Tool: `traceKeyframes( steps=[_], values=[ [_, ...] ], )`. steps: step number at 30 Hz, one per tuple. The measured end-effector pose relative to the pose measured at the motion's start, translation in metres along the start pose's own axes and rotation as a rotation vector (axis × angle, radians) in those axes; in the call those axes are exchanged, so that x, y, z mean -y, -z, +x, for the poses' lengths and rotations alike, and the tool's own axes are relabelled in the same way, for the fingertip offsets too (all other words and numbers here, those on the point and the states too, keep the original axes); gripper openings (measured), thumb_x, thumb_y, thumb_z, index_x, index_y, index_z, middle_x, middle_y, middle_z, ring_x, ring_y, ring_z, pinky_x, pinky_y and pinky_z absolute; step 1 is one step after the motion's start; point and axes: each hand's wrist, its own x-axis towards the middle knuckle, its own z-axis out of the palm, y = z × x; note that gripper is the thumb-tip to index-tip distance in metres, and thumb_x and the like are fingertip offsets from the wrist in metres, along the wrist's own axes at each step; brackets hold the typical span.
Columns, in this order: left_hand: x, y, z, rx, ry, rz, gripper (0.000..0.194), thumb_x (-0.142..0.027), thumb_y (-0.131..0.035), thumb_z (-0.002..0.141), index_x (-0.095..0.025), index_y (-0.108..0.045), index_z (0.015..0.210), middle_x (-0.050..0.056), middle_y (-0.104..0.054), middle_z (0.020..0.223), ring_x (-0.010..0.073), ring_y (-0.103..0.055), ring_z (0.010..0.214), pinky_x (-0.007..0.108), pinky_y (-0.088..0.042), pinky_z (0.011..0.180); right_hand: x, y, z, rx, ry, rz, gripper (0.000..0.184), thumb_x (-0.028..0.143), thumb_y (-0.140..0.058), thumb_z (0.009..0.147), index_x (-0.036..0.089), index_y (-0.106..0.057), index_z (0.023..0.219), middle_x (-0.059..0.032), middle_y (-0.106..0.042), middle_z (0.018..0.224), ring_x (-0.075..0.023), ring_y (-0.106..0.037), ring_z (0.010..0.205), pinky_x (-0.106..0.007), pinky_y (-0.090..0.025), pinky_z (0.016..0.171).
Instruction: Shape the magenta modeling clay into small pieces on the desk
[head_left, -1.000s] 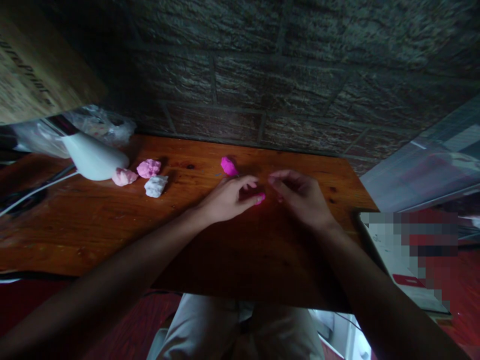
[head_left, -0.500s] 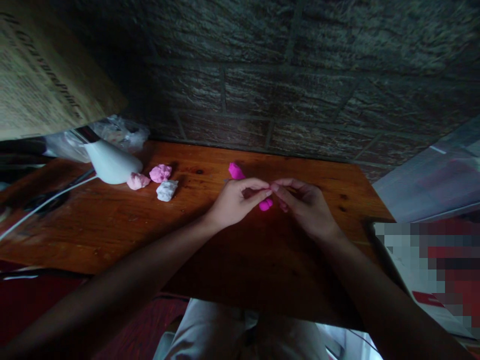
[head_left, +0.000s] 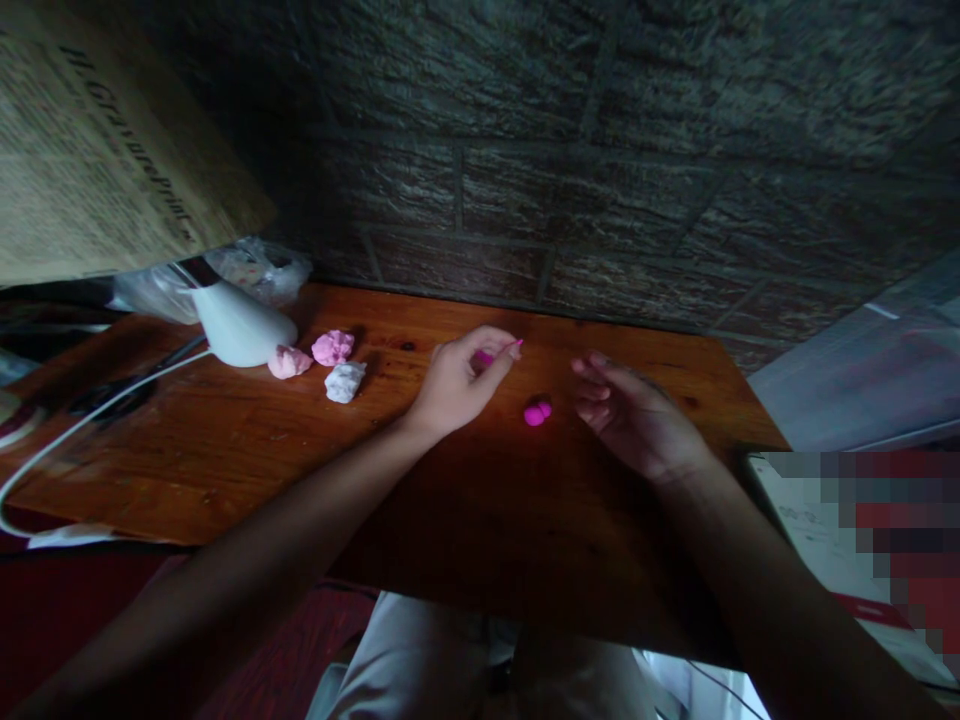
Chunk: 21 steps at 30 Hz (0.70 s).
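Note:
My left hand point(head_left: 465, 380) is closed in a pinch, and a tiny piece of magenta clay point(head_left: 518, 343) pokes out at its fingertips. Through the gap between thumb and forefinger shows part of a larger magenta lump point(head_left: 484, 357), mostly hidden by the hand. Right of that hand, two small rounded magenta clay pieces point(head_left: 537, 413) lie touching on the wooden table point(head_left: 480, 500). My right hand point(head_left: 634, 415) hovers just beyond them, palm turned inward, its fingers loosely bent and apart with nothing visible in them.
To the left sit two pink clay lumps point(head_left: 333, 347) and a white one point(head_left: 346, 382), beside the white base of a lamp point(head_left: 244, 325) with a printed paper shade point(head_left: 112, 170). Its cable point(head_left: 90, 425) runs left. A stone-patterned wall point(head_left: 495, 190) bounds the table's back.
My hands were together at the fingertips and are now apart. The right hand has drawn away to the right; the left, slightly left and up, keeps a tiny magenta piece. The view shifted slightly.

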Motion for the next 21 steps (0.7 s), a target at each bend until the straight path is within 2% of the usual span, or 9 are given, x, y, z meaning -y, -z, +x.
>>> traceKeyframes(
  steps=[3,6,8,12,16,21],
  values=[
    [0.013,0.012,0.009,-0.071,-0.038,0.229,0.015,-0.028,-0.064,0.095,-0.017,-0.074,0.094,0.004,-0.076,0.081,0.0157,-0.068,0.074,0.027,-0.051,0.073,0.0,-0.001,0.001,0.016,-0.019,0.029,0.029,0.024,-0.095,0.062,0.025,-0.078,0.085,0.0039,-0.077,0.086,-0.0034,-0.047,0.052,-0.017,-0.043,0.049],
    [0.024,0.02,0.015,-0.099,-0.045,0.38,0.012,-0.021,-0.064,0.092,-0.017,-0.076,0.096,0.007,-0.078,0.091,0.0196,-0.071,0.085,0.031,-0.054,0.081,-0.001,-0.004,0.001,0.042,-0.012,0.022,0.031,0.022,-0.095,0.062,0.024,-0.08,0.089,0.003,-0.078,0.086,-0.003,-0.048,0.053,-0.017,-0.042,0.048],
    [0.029,0.022,0.017,-0.071,-0.03,0.456,0.013,-0.018,-0.064,0.091,-0.017,-0.076,0.094,0.008,-0.079,0.097,0.0221,-0.072,0.092,0.035,-0.055,0.088,-0.001,-0.005,-0.001,0.044,-0.009,0.013,0.033,0.023,-0.097,0.06,0.022,-0.081,0.089,0.0024,-0.078,0.085,-0.0026,-0.048,0.054,-0.016,-0.042,0.049],
    [0.032,0.023,0.018,-0.013,-0.012,0.549,0.016,-0.018,-0.061,0.092,-0.016,-0.077,0.092,0.011,-0.079,0.105,0.0252,-0.072,0.101,0.041,-0.054,0.098,-0.002,-0.005,-0.002,0.054,0.004,-0.001,0.035,0.028,-0.1,0.057,0.02,-0.081,0.085,0.0033,-0.075,0.077,-0.0023,-0.048,0.054,-0.016,-0.043,0.05],
    [0.031,0.021,0.018,-0.004,-0.005,0.602,0.017,-0.019,-0.061,0.092,-0.015,-0.077,0.094,0.011,-0.078,0.109,0.0254,-0.071,0.107,0.041,-0.053,0.102,-0.003,-0.003,-0.003,0.038,0.018,-0.009,0.031,0.035,-0.1,0.059,0.021,-0.078,0.076,0.0047,-0.072,0.071,-0.0031,-0.049,0.054,-0.017,-0.043,0.051],
    [0.027,0.02,0.017,0.024,0.0,0.631,0.017,-0.015,-0.062,0.089,-0.017,-0.078,0.096,0.01,-0.077,0.113,0.0246,-0.07,0.111,0.041,-0.052,0.106,-0.005,0.0,-0.001,0.018,0.017,-0.069,0.035,0.031,-0.1,0.056,0.023,-0.081,0.084,0.0007,-0.078,0.083,-0.007,-0.061,0.064,-0.021,-0.049,0.06]
  ],
)
